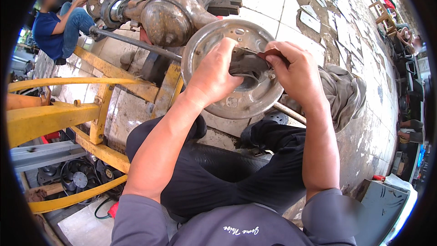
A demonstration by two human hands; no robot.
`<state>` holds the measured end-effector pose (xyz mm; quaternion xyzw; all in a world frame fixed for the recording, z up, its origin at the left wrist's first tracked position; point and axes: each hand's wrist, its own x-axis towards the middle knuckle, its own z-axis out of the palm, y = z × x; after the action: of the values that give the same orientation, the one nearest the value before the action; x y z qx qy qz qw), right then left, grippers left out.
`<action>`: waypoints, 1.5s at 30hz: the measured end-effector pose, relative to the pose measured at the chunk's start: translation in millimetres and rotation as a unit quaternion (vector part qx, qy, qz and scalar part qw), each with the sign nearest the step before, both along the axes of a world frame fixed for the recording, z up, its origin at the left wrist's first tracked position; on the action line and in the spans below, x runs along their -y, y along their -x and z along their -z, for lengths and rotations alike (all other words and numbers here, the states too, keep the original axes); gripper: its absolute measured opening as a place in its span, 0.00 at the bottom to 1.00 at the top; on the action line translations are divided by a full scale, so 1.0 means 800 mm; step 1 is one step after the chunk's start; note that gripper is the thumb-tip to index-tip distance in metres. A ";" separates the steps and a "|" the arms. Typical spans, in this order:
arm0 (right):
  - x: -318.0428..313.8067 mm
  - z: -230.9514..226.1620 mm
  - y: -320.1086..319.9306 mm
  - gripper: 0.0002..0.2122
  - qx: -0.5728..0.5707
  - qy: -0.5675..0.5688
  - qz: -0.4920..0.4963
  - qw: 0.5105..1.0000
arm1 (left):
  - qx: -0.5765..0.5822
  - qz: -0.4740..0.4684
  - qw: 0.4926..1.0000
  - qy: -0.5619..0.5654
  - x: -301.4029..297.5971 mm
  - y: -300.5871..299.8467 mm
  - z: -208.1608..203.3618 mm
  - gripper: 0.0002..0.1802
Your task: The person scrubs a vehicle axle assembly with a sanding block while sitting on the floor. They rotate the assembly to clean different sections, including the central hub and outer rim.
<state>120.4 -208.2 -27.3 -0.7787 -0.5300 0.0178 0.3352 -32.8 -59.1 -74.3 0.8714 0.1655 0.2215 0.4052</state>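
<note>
In front of me is a round, worn metal brake backing plate (214, 101) at the end of an axle. My left hand (211, 75) is closed on a dark curved piece (247, 62) that looks like a brake shoe, held over the plate's middle. Its thumb lies near the round central opening, and the fingers reach to the piece's upper end. My right hand (293, 70) pinches a reddish-brown sheet, apparently sandpaper (274, 53), against the right end of the curved piece. The fingers partly hide both things.
Behind the plate lies a rusty axle housing (166, 16), with a long rod (136, 43) beside it. A yellow metal frame (54, 120) stands at left. Crumpled grey cloth (341, 93) lies at right. Another person (61, 27) sits at the far left, one hand at a round metal part.
</note>
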 end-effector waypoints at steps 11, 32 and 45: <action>-0.014 0.009 0.013 0.08 0.005 -0.057 -0.002 0.998 | -0.067 -0.056 0.994 0.072 -0.007 0.007 -0.012 0.36; -0.020 0.047 -0.025 0.08 -0.145 -0.069 0.010 0.987 | -0.028 -0.101 0.993 0.062 -0.028 0.006 0.010 0.36; 0.008 0.064 -0.039 0.08 -0.135 0.052 0.089 0.985 | -0.002 -0.094 0.991 0.099 -0.044 0.008 0.026 0.34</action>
<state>151.4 -214.7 -78.7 -0.8296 -0.4066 0.1208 0.3632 -39.0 -23.9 -95.4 0.8082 0.2681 0.2397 0.4663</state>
